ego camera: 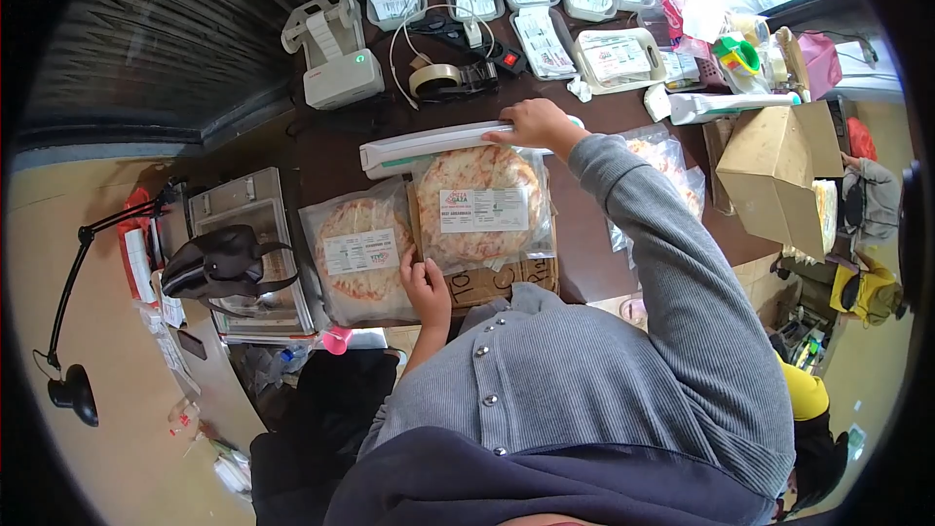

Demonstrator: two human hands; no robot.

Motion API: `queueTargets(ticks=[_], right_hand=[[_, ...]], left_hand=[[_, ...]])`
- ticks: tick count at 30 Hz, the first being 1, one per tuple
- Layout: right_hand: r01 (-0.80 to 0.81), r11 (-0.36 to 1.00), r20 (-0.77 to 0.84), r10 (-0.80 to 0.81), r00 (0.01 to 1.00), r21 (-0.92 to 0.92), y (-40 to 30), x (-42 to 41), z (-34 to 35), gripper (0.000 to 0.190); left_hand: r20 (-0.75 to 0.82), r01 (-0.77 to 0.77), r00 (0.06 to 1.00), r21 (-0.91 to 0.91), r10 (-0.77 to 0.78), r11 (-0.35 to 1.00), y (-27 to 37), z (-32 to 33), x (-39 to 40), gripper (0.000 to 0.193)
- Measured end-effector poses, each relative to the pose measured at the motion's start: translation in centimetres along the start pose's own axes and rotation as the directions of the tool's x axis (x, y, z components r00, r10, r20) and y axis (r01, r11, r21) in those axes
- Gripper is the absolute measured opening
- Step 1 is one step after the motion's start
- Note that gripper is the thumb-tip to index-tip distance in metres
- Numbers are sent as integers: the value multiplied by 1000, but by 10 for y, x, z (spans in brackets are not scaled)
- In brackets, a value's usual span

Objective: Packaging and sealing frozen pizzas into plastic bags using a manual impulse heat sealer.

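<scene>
My right hand [537, 124] rests on the white bag sealer [438, 146], its fingers over the sealer's long arm. The top edge of a clear bag with a labelled pizza [482, 168] lies at the sealer, and this bag rests on a piece of cardboard [475, 288] with handwriting. My left hand [426, 288] is at the near right edge of a second bagged pizza [358, 223], its fingers partly curled. Whether those fingers pinch the plastic cannot be made out. The second pizza's label is turned upside down relative to the first.
Plastic tubs of printed labels [551, 73] line the back of the table, beside a label printer [343, 80] and a tape dispenser [456, 80]. More bagged pizzas [657, 150] and an open cardboard box [763, 168] lie right. A black bag [219, 263] stands left. Other people are at far right.
</scene>
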State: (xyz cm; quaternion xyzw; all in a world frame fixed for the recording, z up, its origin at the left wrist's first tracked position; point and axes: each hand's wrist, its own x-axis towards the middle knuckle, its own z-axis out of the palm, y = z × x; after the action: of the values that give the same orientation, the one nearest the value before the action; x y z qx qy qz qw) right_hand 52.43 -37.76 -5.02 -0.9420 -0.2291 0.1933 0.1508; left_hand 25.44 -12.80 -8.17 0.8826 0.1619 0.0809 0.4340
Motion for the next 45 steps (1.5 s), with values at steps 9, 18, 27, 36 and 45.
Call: queueTargets(ticks=[9,18,27,36,45], right_hand=[[-16,1000,39,17,999,-26,0,0,-2,78],[-22,999,50,23,998,-24,-2,0,-4,77],[-33,999,45,34,998,-31,-3,0,-4,78],[-29,999,53,31,998,-44,-4,0,-5,77],[-24,999,57,27,998,-45,-2,1,-4,77]], left_hand=[[-22,-69,997,28,69,997,-1,1,1,25],[-13,-67,998,32,68,997,0,0,2,27],[-6,-19,1000,1,19,1000,2,0,1,26],[-1,-32,999,8,32,999,4,-1,1,27],[-9,-53,999,0,53,999,3,0,3,27]])
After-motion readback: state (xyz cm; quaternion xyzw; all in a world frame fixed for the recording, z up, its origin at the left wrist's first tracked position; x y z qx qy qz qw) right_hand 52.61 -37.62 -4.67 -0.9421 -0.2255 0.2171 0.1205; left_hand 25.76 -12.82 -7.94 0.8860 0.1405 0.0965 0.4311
